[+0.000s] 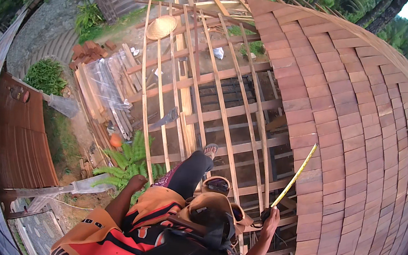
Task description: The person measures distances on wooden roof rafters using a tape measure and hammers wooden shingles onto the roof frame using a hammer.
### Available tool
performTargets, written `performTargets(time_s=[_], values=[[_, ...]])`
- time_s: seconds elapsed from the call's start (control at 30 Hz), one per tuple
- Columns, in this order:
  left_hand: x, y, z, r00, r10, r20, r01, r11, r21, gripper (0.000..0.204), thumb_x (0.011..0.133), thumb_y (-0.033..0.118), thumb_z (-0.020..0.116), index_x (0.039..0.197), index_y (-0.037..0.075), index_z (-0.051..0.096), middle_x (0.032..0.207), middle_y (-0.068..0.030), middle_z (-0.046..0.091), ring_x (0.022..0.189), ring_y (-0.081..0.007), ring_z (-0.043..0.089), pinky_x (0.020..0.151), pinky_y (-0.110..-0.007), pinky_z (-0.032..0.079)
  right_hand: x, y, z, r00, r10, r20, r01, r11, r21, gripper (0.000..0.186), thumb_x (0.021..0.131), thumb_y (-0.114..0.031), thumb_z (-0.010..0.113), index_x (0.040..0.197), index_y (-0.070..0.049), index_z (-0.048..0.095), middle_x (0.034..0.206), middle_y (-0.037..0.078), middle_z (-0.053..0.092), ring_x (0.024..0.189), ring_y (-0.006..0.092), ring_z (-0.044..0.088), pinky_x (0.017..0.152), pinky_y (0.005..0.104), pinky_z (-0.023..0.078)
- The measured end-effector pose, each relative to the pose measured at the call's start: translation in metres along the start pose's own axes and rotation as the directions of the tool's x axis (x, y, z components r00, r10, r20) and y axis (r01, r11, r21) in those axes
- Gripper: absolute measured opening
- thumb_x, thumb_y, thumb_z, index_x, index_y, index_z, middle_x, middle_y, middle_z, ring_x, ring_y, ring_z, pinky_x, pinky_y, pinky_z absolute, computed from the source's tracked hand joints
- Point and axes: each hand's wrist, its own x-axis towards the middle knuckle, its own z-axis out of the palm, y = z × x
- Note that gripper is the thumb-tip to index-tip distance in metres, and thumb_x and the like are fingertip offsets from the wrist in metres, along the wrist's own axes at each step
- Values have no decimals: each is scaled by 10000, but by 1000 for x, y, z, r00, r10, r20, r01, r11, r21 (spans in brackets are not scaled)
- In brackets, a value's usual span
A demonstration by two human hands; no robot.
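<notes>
My right hand (270, 218) grips a tape measure (266, 213), its yellow blade (295, 174) pulled out over the lower edge of the wooden shingle roofing (347, 147). My left hand (136, 183) hangs low beside a pale batten (147, 151), fingers curled; whether they hold anything is too small to make out. My raised leg, with its shoe (210, 150), is over the open grid of battens and beams (224, 109). A tan tool pouch (214, 204) hangs at my waist, partly hiding the framing below.
A woven straw hat (161, 27) rests on the far battens. Below left are plastic-covered planks (103, 84), stacked reddish pieces (86, 53), a green fern (126, 163) and a rusty metal sheet (26, 134). Gaps between the battens drop to the ground. Trees (321, 0) stand behind.
</notes>
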Motion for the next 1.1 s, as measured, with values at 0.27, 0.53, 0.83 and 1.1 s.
performTargets(time_s=[0.27,0.53,0.83,1.1], values=[[14,-7,-32,980,-193,-52,183,970,-160,294,869,326,653,793,46,606,699,-61,596,591,-166,605,507,-332,506,51,-73,68,986,-147,77,148,989,-10,372,983,-349,443,979,0,574,744,22,486,688,121,418,629,291,359],[97,191,-22,983,151,-109,-170,966,-193,407,896,318,656,1174,29,593,1000,-120,666,740,-142,635,659,-309,521,126,-157,132,946,-120,301,185,963,-198,413,956,-372,491,1081,-1,622,803,80,599,738,174,541,682,322,443],[40,395,-50,922,382,62,-240,689,-684,423,1001,299,501,1339,48,463,1211,-114,607,1021,-192,625,851,-331,512,184,-282,180,727,-227,648,430,886,-173,406,935,-374,533,1037,9,620,861,112,605,812,226,563,740,343,458],[46,440,-34,887,461,-4,-212,399,-892,466,1001,347,491,1349,40,453,1257,-122,584,1079,-209,601,894,-347,498,215,-400,345,554,30,832,470,813,-343,480,902,-368,588,1249,-36,580,1038,111,637,908,197,581,811,311,465]])
